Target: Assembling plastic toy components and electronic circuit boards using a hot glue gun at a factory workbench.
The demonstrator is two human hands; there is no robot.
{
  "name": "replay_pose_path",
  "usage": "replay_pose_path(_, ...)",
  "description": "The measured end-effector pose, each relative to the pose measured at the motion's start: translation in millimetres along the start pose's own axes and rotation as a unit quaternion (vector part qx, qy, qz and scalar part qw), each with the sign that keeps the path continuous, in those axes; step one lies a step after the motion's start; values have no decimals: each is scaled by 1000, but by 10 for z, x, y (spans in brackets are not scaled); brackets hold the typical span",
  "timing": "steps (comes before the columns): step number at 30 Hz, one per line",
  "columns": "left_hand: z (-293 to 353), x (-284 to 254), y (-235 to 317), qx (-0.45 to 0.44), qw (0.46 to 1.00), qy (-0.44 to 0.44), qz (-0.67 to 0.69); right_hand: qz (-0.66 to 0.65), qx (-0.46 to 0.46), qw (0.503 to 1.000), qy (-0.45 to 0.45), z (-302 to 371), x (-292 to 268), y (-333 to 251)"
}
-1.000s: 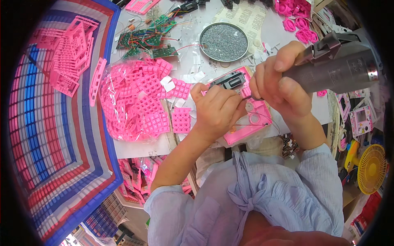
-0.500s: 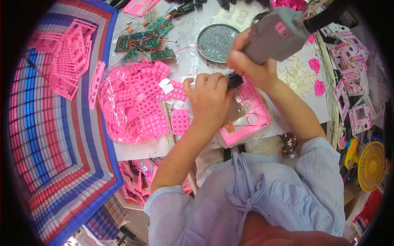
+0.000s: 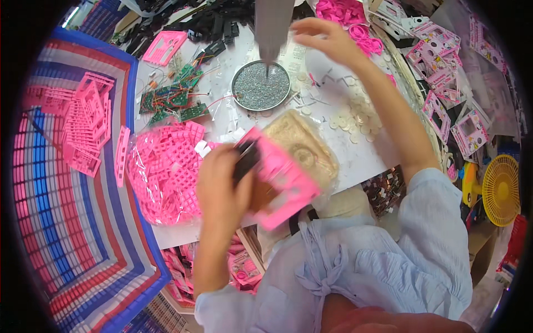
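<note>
Left of the round tray (image 3: 261, 86) of silver screws, a bag of pink parts (image 3: 164, 172) waits unassembled. Left hand (image 3: 222, 191) clamps the pink casing (image 3: 280, 183) just below the tray. Right hand (image 3: 327, 36), fingers loosely spread, lets the grey screwdriver (image 3: 272, 28) dip into the tray; screwing looks unfinished.

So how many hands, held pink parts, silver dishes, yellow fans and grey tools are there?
hands: 2, the left hand and the right hand
pink part in the left hand: 1
round silver dish: 1
yellow fan: 1
grey tool: 1
Total: 6
</note>
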State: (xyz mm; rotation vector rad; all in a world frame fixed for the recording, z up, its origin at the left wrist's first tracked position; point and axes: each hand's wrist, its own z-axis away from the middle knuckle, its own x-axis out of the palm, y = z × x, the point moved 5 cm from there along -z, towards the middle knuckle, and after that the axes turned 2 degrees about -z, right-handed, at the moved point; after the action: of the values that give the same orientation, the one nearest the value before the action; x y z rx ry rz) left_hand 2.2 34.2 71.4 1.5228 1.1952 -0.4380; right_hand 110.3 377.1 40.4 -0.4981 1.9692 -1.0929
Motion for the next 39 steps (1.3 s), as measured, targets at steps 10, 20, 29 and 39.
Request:
replay_pose_path(10, 1454, -1243, 185, -179, 926, -314, -108, 413, 155, 897, 21, 129, -646, 811)
replay_pose_path(20, 204, 839, 256, -245, 846, -133, 455, -289, 108, 949, -59, 1480, 723, -741)
replay_pose_path(29, 278, 906, 216, -185, 903, -239, 306, -21, 77, 996, -36, 1662, 893, -705)
replay_pose_path(39, 584, 965, 376, 96, 980, -175, 5, 246, -156, 952, -97, 1399, 1124, -841)
